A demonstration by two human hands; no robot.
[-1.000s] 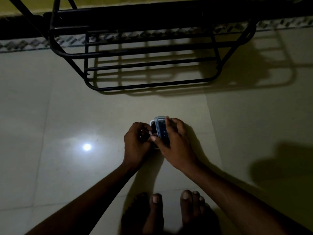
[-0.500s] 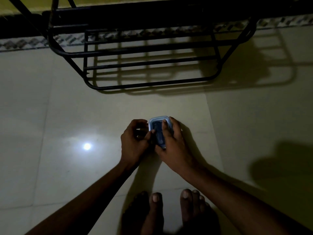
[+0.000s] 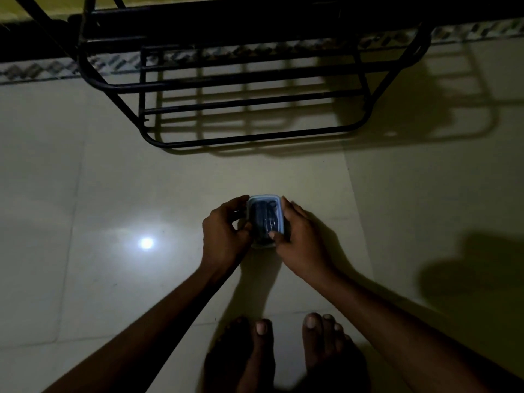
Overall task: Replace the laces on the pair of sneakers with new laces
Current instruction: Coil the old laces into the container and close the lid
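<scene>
A small clear plastic box (image 3: 265, 218) with a bluish lid sits low over the pale tiled floor, with something dark coiled inside it. My left hand (image 3: 225, 236) grips its left side, fingers curled round the edge. My right hand (image 3: 300, 239) holds the right side, thumb lying across the lid. No sneakers are in view. The room is dim.
A black metal rack (image 3: 249, 103) with horizontal bars stands on the floor just beyond the box, against the wall. My two bare feet (image 3: 286, 353) are at the bottom edge. A bright light spot (image 3: 146, 243) reflects on the tiles (image 3: 85, 279) to the left.
The box has turned from tilted to flat, lid facing up. My right hand slid from covering the lid to its right side, and my left hand shifted along the left edge.
</scene>
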